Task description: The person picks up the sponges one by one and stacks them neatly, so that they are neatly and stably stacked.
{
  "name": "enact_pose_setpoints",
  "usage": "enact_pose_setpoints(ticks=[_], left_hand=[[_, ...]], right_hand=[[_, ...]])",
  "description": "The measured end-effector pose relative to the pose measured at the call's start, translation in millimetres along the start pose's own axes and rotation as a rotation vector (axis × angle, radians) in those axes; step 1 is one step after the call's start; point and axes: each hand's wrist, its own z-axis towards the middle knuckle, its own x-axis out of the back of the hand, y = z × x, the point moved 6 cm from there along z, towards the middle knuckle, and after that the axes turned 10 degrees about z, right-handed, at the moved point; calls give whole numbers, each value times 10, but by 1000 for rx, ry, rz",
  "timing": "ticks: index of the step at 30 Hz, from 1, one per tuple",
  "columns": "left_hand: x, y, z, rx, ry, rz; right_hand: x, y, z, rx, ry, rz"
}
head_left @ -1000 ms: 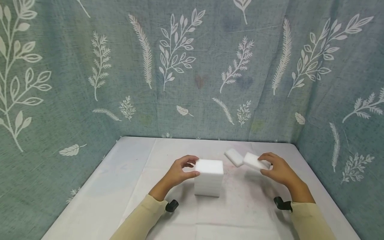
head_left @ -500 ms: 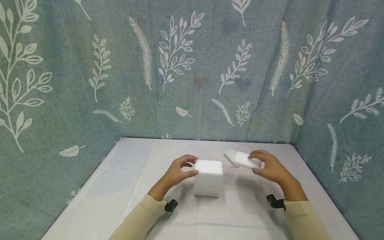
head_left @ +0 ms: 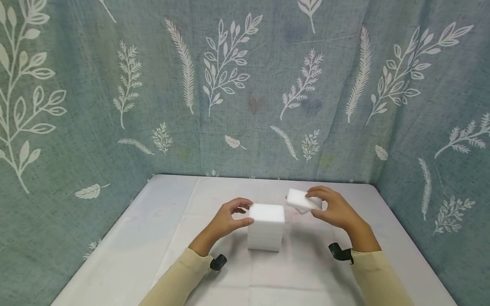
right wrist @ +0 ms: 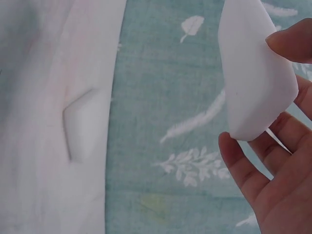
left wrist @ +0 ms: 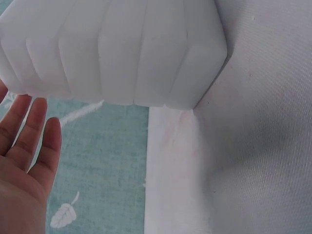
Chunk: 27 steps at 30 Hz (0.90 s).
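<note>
A squared stack of white foam sponges (head_left: 265, 233) stands upright on the table. My left hand (head_left: 229, 219) holds its upper left side, thumb at the front and index finger behind; in the left wrist view the outer fingers stick out past the layers (left wrist: 122, 53). My right hand (head_left: 338, 209) pinches a single white sponge (head_left: 297, 198) in the air, right of the stack and farther back. In the right wrist view the thumb presses one side of this sponge (right wrist: 256, 73), fingers on the other. Another sponge (right wrist: 85, 129) lies flat on the table, mostly hidden in the head view.
A white cloth covers the table (head_left: 172, 238). Green-blue fabric (head_left: 245, 144) with white leaf prints hangs behind it and along both sides. A small black camera sits on each wrist, the left one (head_left: 218, 262) near the stack's front.
My right hand has carried its sponge leftward, from the right of the flat-lying sponge to above it, covering most of it. The left hand and the stack have stayed in place.
</note>
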Motion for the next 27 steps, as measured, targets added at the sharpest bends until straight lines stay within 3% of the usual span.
enact_pose_setpoints(ticks=[27], left_hand=[[25,15,-19,-3,1,-4]], right_hand=[[-279,-435,179,158,-40,60]])
